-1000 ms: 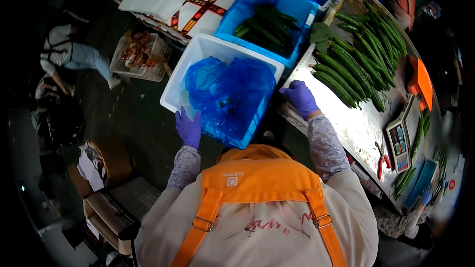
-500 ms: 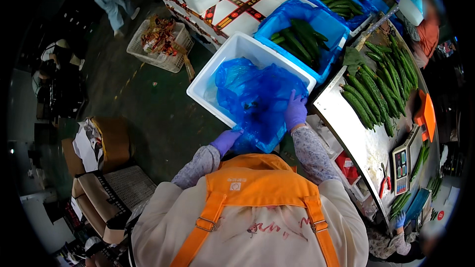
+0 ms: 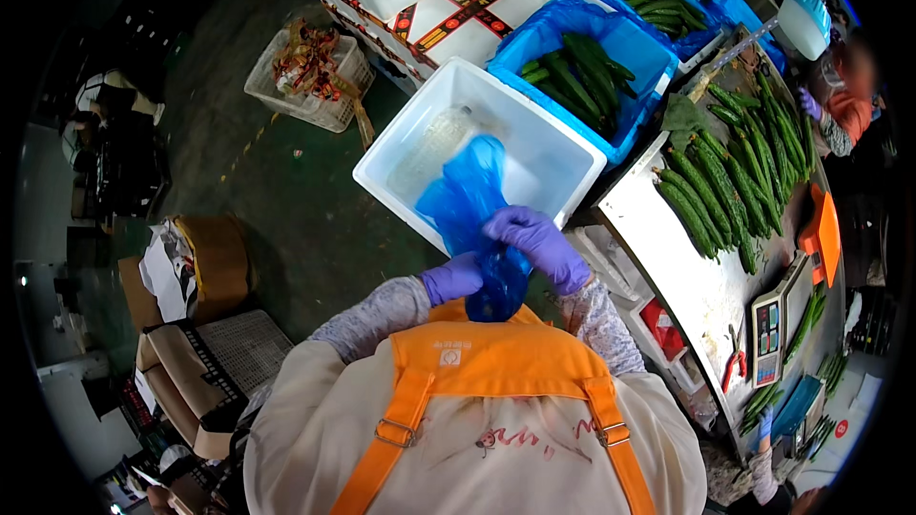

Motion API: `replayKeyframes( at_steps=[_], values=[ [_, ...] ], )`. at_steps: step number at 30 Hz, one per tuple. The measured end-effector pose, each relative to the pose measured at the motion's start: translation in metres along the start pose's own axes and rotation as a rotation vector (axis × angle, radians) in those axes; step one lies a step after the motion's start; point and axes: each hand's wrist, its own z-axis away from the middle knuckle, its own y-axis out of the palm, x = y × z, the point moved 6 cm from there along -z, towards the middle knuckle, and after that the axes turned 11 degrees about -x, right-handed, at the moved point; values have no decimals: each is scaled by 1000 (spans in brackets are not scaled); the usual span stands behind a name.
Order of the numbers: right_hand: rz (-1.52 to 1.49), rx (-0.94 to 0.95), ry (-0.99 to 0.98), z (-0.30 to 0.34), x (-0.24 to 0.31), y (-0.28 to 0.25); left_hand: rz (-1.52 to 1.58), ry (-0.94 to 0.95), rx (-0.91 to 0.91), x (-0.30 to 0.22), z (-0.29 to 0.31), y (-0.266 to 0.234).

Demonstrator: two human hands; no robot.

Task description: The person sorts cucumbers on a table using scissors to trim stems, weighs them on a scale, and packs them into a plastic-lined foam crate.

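Close to my chest, a blue plastic bag (image 3: 468,191) is bunched at its middle, its loose top fanned out over a white foam box (image 3: 386,181). My left hand (image 3: 452,278), in a purple glove, is closed round the bag's left side. From the right, my gloved right hand (image 3: 544,246) pinches the gathered plastic just above. Below both hands hangs the bag's rounded, darker bottom; what it contains, if anything, I cannot make out. The foam box's inside shows bare white walls and a wet-looking floor.
Right of the box stands a blue-lined box of cucumbers (image 3: 582,86). Further right, a metal table (image 3: 658,229) carries rows of cucumbers (image 3: 716,181), a scale (image 3: 766,334) and red-handled pliers (image 3: 735,367). A white basket (image 3: 334,110) and cardboard boxes (image 3: 215,267) stand left. Co-workers are at the table's far side.
The blue bag has come out of the foam box toward my chest and is now gathered into a bunch. My right hand has moved left and nearer, beside my left hand.
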Motion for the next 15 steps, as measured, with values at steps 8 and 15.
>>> replayKeyframes(
  at_steps=[8, 15],
  values=[
    [860, -514, 308, 22, -76, -104, -543, -163, -823, -51, -75, -181],
    [-70, -633, 221, -9, -191, -92, -1139, -21, -643, -26, -233, -220]
  ],
)
